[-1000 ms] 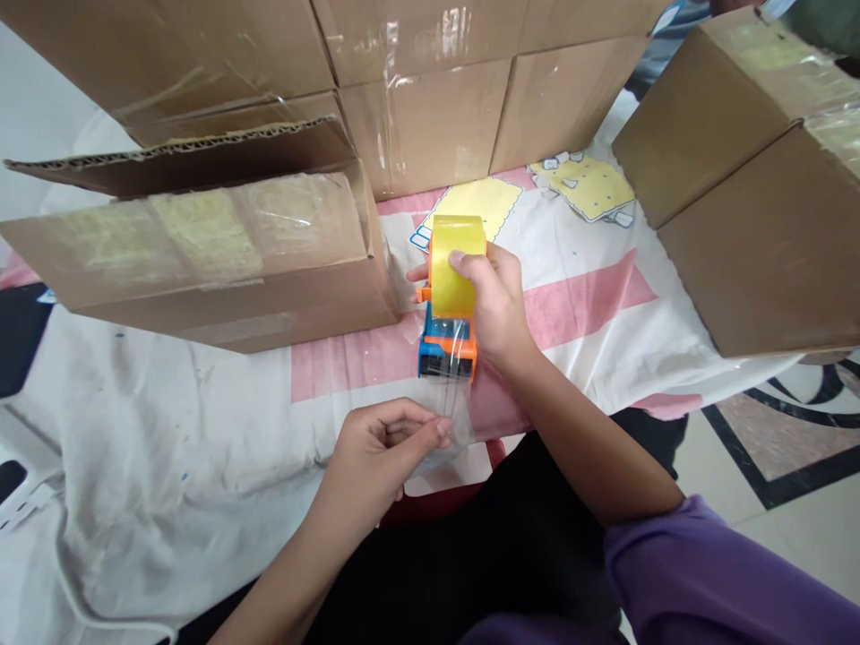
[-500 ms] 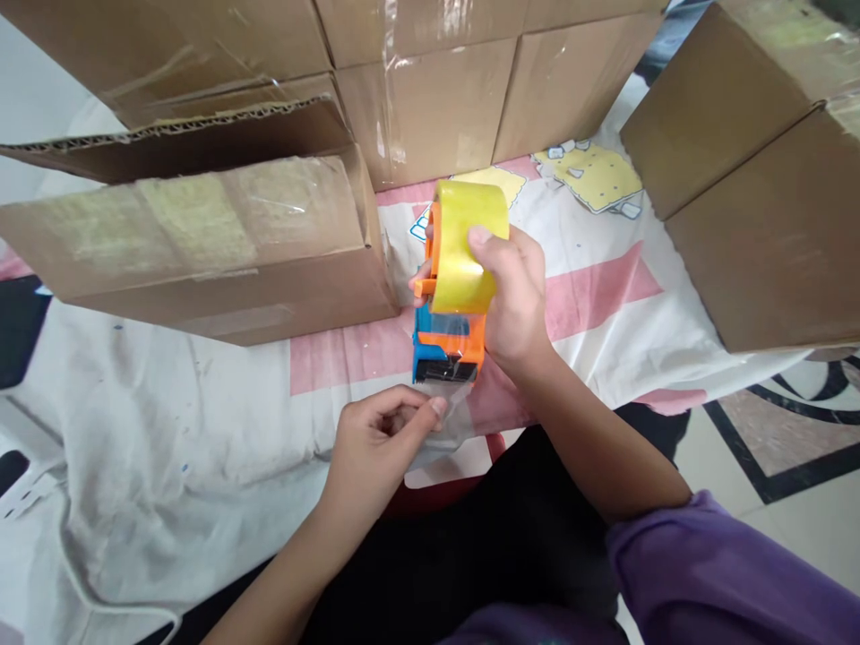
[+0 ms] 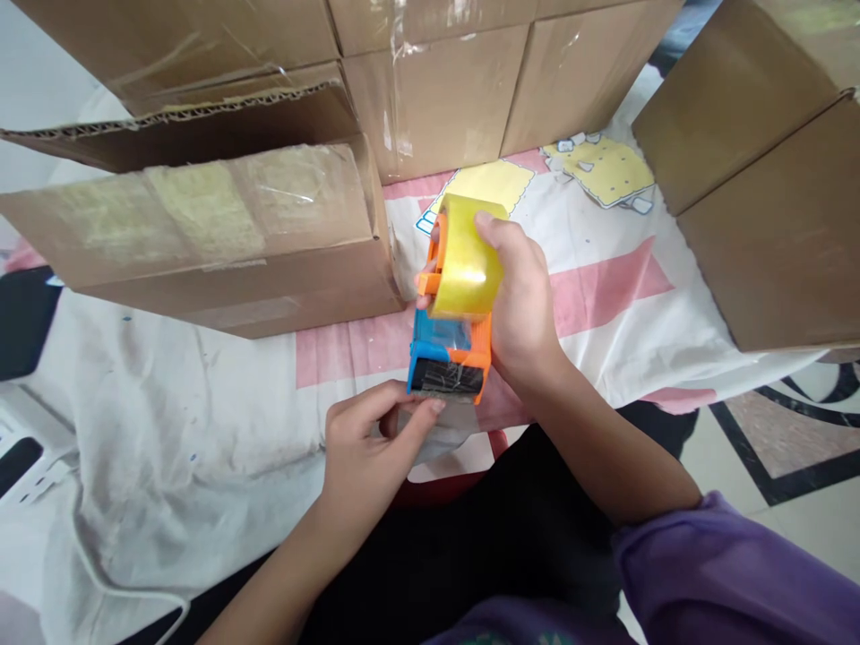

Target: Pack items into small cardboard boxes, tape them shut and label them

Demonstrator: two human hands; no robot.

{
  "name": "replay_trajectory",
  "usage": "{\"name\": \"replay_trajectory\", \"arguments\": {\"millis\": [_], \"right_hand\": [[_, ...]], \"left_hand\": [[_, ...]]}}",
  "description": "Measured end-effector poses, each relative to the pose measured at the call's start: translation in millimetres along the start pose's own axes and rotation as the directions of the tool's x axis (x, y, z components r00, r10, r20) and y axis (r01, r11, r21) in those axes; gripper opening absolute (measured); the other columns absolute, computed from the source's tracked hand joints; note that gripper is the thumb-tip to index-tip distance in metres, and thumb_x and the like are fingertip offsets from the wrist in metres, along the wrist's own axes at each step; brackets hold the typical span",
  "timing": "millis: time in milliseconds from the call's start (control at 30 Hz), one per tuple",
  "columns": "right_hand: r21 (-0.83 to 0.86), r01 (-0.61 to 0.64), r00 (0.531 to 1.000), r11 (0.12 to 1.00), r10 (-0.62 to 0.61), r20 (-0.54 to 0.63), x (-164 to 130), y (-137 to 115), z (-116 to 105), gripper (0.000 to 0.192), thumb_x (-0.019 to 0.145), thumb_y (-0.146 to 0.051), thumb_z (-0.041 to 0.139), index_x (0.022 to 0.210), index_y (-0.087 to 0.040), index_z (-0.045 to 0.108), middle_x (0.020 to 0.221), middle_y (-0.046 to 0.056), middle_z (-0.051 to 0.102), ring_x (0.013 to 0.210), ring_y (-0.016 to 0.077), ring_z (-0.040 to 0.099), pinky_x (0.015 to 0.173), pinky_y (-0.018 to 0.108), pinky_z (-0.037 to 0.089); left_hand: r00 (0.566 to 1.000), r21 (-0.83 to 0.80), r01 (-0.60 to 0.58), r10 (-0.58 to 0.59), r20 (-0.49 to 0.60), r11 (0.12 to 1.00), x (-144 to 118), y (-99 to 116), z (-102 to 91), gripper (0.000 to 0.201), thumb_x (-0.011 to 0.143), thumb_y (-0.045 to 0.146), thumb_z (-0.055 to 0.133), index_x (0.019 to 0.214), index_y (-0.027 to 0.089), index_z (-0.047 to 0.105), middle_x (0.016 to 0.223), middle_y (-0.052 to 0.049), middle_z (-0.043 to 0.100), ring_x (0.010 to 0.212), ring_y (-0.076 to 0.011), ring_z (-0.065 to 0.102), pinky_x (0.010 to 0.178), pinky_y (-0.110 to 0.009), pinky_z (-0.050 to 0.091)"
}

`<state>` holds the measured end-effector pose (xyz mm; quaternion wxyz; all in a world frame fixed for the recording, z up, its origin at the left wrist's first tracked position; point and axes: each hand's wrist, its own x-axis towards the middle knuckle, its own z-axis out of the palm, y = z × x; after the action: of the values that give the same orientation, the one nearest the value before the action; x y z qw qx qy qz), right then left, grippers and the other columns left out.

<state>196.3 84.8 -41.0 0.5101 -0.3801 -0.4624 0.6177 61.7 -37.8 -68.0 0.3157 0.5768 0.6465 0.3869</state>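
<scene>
My right hand (image 3: 520, 309) grips an orange and blue tape dispenser (image 3: 449, 354) loaded with a yellow tape roll (image 3: 467, 260), held above a cloth-covered table (image 3: 202, 412). My left hand (image 3: 373, 439) sits just below the dispenser's front edge, its fingers pinching the loose end of clear tape (image 3: 436, 430) that comes out of it. The strip between hand and dispenser is short and crumpled.
A taped cardboard box (image 3: 202, 233) lies left of the dispenser, with an open flap above it. More boxes (image 3: 436, 98) stand at the back and one large box (image 3: 766, 170) at the right. A white cord (image 3: 100, 582) lies at lower left.
The dispenser has tilted and come down toward my left hand, so the pulled-out strip of tape is shorter. My left hand has shifted slightly up to the dispenser's front edge.
</scene>
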Motion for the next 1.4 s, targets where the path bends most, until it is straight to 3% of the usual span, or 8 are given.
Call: {"name": "replay_trajectory", "arguments": {"millis": [133,533,633,800,967,1100,1233,1400], "right_hand": [[0.067,-0.038,0.999,0.997,0.037,0.007,0,2,1,0.04,0.097,-0.062,0.044,0.088,-0.026,0.058,0.076,0.003,0.07,0.072,0.0241,0.075,0.059,0.041,0.064],[-0.02,-0.01,1.0,1.0,0.01,0.008,-2,3,1,0.055,0.092,-0.077,0.046,0.099,-0.023,0.055,0.089,0.007,0.07,0.099,0.0323,0.075,0.07,0.044,0.066],[-0.001,-0.019,1.0,1.0,0.019,-0.01,-1,1,1,0.052,0.092,-0.076,0.047,0.096,-0.024,0.054,0.088,0.006,0.071,0.098,0.0306,0.075,0.073,0.043,0.066],[0.108,-0.035,0.999,0.994,0.037,-0.023,-3,-1,3,0.039,0.096,-0.062,0.049,0.086,-0.025,0.052,0.075,0.003,0.069,0.073,0.0235,0.074,0.067,0.041,0.064],[0.04,-0.05,0.998,0.998,0.051,-0.027,-7,-1,6,0.047,0.098,-0.069,0.039,0.09,-0.025,0.052,0.08,0.004,0.07,0.084,0.0261,0.076,0.068,0.041,0.064],[-0.024,-0.021,0.999,0.999,0.02,-0.04,-8,2,7,0.049,0.096,-0.071,0.045,0.097,-0.024,0.055,0.08,0.004,0.07,0.088,0.0285,0.076,0.07,0.043,0.065],[0.048,-0.068,0.997,0.997,0.069,-0.027,-4,2,5,0.049,0.097,-0.07,0.042,0.094,-0.023,0.054,0.08,0.004,0.07,0.087,0.0271,0.076,0.068,0.04,0.064],[0.155,-0.064,0.997,0.986,0.069,-0.028,-1,1,3,0.039,0.095,-0.063,0.051,0.088,-0.024,0.052,0.079,0.003,0.07,0.085,0.0253,0.076,0.067,0.037,0.064]], "left_hand": [[0.998,0.026,-0.055,0.056,-0.036,0.998,-1,1,0.1,0.029,0.087,0.03,0.069,0.061,0.019,0.062,0.051,0.006,0.041,0.049,-0.0068,0.032,0.049,-0.022,0.03],[0.996,0.014,-0.077,0.077,-0.04,0.997,0,2,0.5,0.022,0.084,0.028,0.071,0.064,0.02,0.066,0.049,0.006,0.048,0.046,-0.006,0.035,0.046,-0.021,0.031],[0.999,-0.036,-0.033,0.034,0.006,0.999,2,3,2.6,0.019,0.081,0.032,0.074,0.067,0.02,0.068,0.054,0.005,0.057,0.044,-0.006,0.038,0.044,-0.02,0.032],[0.998,-0.075,0.057,-0.054,0.034,0.996,5,5,3.3,0.028,0.079,0.032,0.073,0.058,0.019,0.059,0.052,0.005,0.057,0.045,-0.0059,0.037,0.044,-0.02,0.032],[0.998,-0.054,0.065,-0.065,0.002,0.996,4,5,1.0,0.033,0.077,0.033,0.076,0.055,0.018,0.056,0.051,0.004,0.055,0.046,-0.006,0.037,0.044,-0.02,0.031],[0.999,-0.025,0.04,-0.04,-0.029,0.999,2,2,1.1,0.03,0.078,0.031,0.075,0.057,0.018,0.059,0.05,0.005,0.053,0.046,-0.0062,0.038,0.045,-0.02,0.031],[0.999,-0.031,0.05,-0.051,-0.016,0.998,2,3,2.3,0.031,0.077,0.032,0.076,0.056,0.018,0.059,0.048,0.006,0.048,0.045,-0.006,0.036,0.045,-0.02,0.03],[0.991,-0.149,0.133,-0.129,0.041,0.98,4,10,4.6,0.02,0.072,0.032,0.077,0.062,0.019,0.066,0.052,0.003,0.057,0.047,-0.0081,0.047,0.044,-0.02,0.036]]}}
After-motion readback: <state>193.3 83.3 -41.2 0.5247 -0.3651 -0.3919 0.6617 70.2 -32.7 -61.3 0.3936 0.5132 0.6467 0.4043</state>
